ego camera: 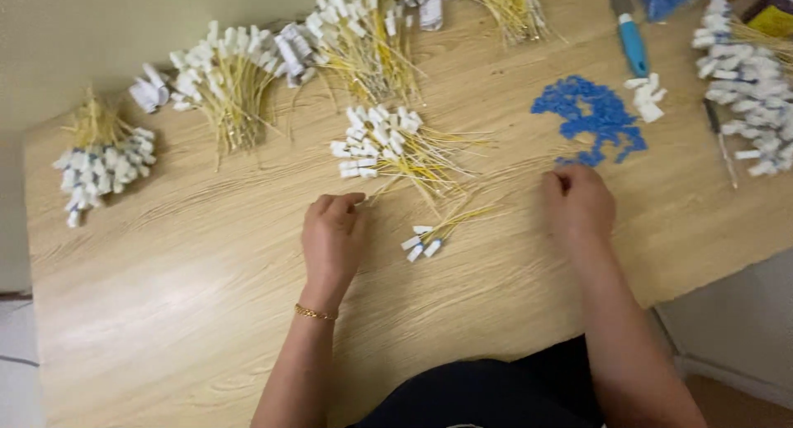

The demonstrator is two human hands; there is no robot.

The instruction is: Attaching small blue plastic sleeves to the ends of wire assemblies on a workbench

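Left hand (332,234) curls loosely shut on thin yellow wires (429,180) fanning up and right from it; they look light, springy, best pinched near the white tags (373,139). Right hand (578,203) closes just below the blue caps (591,118), tiny, light, likely to scatter; whether it grips one, I cannot tell.

The table (190,312) is pale wood with a wavy grain. On it lie bundles of yellow wires (405,151) with white tags. Right of that bundle sits a heap of bright blue caps (591,118). Above the caps lies a tool with a blue handle (633,46). The left wrist wears a gold bracelet (315,313).
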